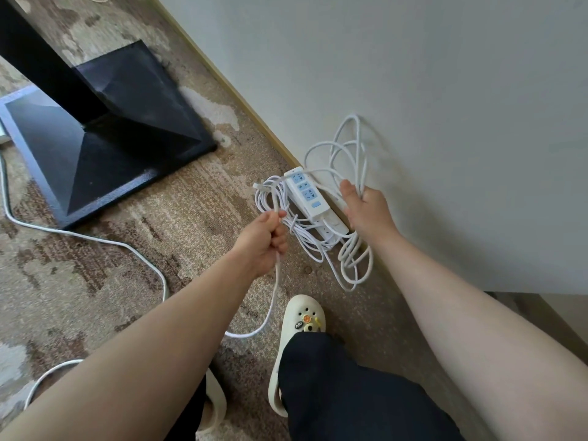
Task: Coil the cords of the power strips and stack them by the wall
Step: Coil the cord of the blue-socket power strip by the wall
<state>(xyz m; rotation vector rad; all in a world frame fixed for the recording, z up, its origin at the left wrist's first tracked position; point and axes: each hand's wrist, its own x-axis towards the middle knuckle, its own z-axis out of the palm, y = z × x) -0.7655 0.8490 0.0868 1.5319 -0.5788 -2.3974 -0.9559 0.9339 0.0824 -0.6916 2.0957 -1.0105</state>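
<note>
Head view: white power strip with blue sockets (306, 192) lies atop second white strip (332, 225) on patterned carpet floor (165, 224), against pale wall (413, 90). Left hand (261, 240), grip closed round loose white cord (273, 300) trailing over floor. Right hand (366, 208), grip closed on bundle of white cord loops (348, 148) leaning on wall. Cord likely light, limp, springy, apt to uncoil; best held where loops cross. Two strips, two hands, one cream clog (299, 326), one black stand base (121, 128)
</note>
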